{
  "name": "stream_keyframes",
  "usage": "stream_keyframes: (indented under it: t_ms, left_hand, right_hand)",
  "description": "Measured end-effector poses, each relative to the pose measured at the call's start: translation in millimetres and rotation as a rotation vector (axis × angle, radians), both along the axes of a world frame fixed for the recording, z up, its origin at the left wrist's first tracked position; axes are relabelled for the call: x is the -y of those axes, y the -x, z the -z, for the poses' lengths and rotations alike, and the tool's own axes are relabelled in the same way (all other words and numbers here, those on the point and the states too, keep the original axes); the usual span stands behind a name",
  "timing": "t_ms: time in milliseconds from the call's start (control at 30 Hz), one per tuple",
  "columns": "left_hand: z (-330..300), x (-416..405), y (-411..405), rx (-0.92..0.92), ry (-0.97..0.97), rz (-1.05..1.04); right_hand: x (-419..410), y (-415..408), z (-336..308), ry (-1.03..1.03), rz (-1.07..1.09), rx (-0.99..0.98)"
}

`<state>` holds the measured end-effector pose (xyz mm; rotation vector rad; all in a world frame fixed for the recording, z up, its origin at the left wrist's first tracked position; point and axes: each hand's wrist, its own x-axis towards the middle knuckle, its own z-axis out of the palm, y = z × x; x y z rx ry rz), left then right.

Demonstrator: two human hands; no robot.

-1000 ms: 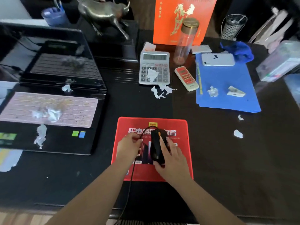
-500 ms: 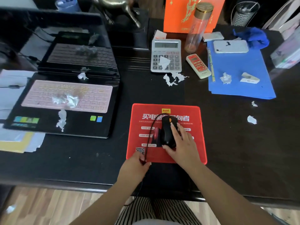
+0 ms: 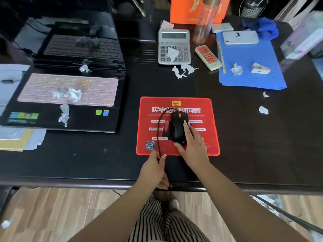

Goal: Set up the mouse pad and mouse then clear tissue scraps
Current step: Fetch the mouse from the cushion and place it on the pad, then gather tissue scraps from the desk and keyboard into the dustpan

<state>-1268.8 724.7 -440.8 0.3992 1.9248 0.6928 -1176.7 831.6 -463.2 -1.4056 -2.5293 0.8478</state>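
A red mouse pad point(image 3: 208, 137) lies flat on the dark desk near its front edge. A black wired mouse point(image 3: 177, 126) rests on the pad's middle. My right hand point(image 3: 192, 147) lies on the mouse's right side and rear, fingers curled around it. The mouse cable point(image 3: 158, 130) loops left across the pad and runs down to my left hand point(image 3: 155, 170), which pinches it just below the pad's front edge. White tissue scraps lie on the pink keyboard point(image 3: 73, 94), by the calculator point(image 3: 183, 70), on the blue folder point(image 3: 236, 69) and on the desk at right point(image 3: 263, 110).
An open laptop point(image 3: 111, 119) with a pink keyboard cover stands at left, papers point(image 3: 19, 140) beside it. A calculator point(image 3: 174, 37), remote point(image 3: 208, 57), clear bottle point(image 3: 203, 21), phone point(image 3: 240, 37) and blue folder point(image 3: 262, 79) sit behind. The desk's front edge point(image 3: 70, 182) is close to my body.
My left hand slid from the pad's left part back toward the desk's front edge, along the cable. My right hand stayed on the mouse. The camera tilted down.
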Motion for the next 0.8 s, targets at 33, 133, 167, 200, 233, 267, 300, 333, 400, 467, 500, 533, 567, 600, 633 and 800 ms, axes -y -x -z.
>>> stream_keyframes:
  t_ms: [33, 133, 167, 200, 233, 267, 300, 333, 400, 467, 500, 533, 567, 600, 633, 800]
  left_hand:
    - [3, 4, -2, -0.117, 0.011, 0.100]
    - [7, 12, -9, -0.325, 0.029, 0.228]
    - [8, 14, -12, -0.367, 0.034, 0.243]
    - [9, 14, -13, -0.408, 0.040, 0.262]
    - [8, 15, -14, -0.447, 0.045, 0.283]
    - [7, 14, -13, -0.485, 0.052, 0.302]
    - [7, 14, -12, -0.524, 0.061, 0.318]
    - [5, 14, -10, -0.555, 0.075, 0.333]
    - [2, 12, -4, -0.593, 0.102, 0.370]
    - [-1, 5, 5, -0.615, 0.119, 0.421]
    - [-2, 2, 9, -0.628, 0.122, 0.441]
    - [-4, -1, 13, -0.629, 0.123, 0.452]
    - [-6, -3, 16, -0.621, 0.123, 0.449]
    - [-7, -4, 18, -0.606, 0.121, 0.433]
    - [-7, -6, 22, -0.592, 0.111, 0.416]
    - [-5, -14, 38, -0.487, 0.091, 0.315]
  right_hand:
    - [-1, -2, 0, 0.009, -0.009, -0.008]
    - [-1, -5, 0, 0.018, -0.037, -0.016]
    - [-1, -5, 0, 0.015, -0.043, -0.009]
    - [-1, -5, -1, 0.013, -0.042, -0.011]
    - [0, -5, -1, 0.010, -0.041, -0.022]
    - [0, -5, -2, 0.006, -0.044, -0.034]
    - [-1, -5, -3, 0.008, -0.046, -0.039]
    - [-1, -5, -4, 0.017, -0.047, -0.033]
    - [0, -6, -6, 0.049, -0.036, -0.028]
    - [-2, -5, -9, 0.067, -0.026, -0.039]
    - [-3, -4, -10, 0.072, -0.024, -0.044]
    - [-3, -4, -10, 0.078, -0.024, -0.045]
    - [-3, -4, -11, 0.085, -0.024, -0.047]
    - [-2, -4, -11, 0.091, -0.022, -0.051]
    - [-1, -3, -13, 0.095, -0.015, -0.057]
    - [1, -4, -18, 0.108, 0.003, -0.074]
